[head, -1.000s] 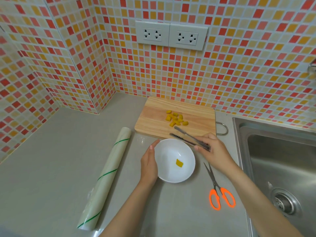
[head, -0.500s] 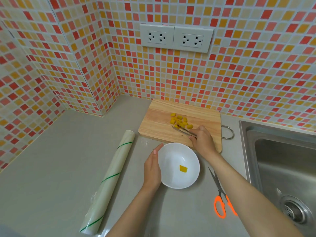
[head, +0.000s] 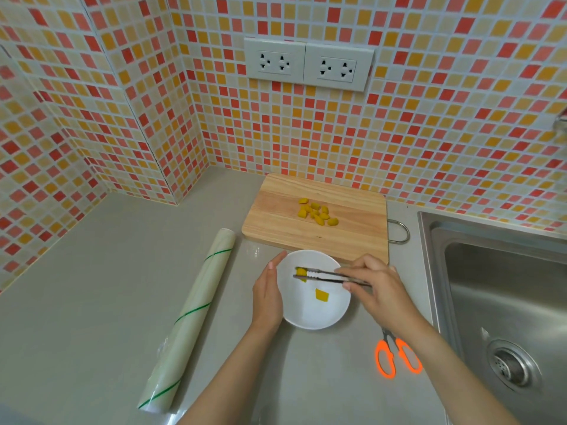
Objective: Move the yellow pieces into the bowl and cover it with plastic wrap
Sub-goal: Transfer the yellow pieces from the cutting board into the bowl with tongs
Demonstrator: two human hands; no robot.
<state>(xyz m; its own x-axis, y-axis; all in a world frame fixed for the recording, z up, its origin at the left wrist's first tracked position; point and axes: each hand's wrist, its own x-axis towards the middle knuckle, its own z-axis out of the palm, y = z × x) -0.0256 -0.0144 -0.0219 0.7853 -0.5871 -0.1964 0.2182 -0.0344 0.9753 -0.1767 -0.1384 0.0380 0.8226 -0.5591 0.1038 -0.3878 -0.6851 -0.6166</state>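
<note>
A white bowl [head: 310, 314] stands on the grey counter with one yellow piece [head: 321, 295] lying inside. My left hand [head: 267, 297] cups the bowl's left rim. My right hand [head: 376, 289] grips metal tongs [head: 325, 275] that reach left over the bowl, their tips pinching a second yellow piece [head: 301, 272]. Several more yellow pieces [head: 317, 212] lie in a heap on the wooden cutting board [head: 276, 222] behind the bowl. A roll of plastic wrap [head: 190, 305] lies diagonally to the left of the bowl.
Orange-handled scissors [head: 395, 357] lie right of the bowl, partly under my right forearm. A steel sink [head: 503, 302] fills the right side. Tiled walls with two sockets [head: 308, 64] close the back and left.
My right hand has come back from the cutting board with the tongs, which now hold a yellow piece over the bowl. The left hand stays on the bowl.
</note>
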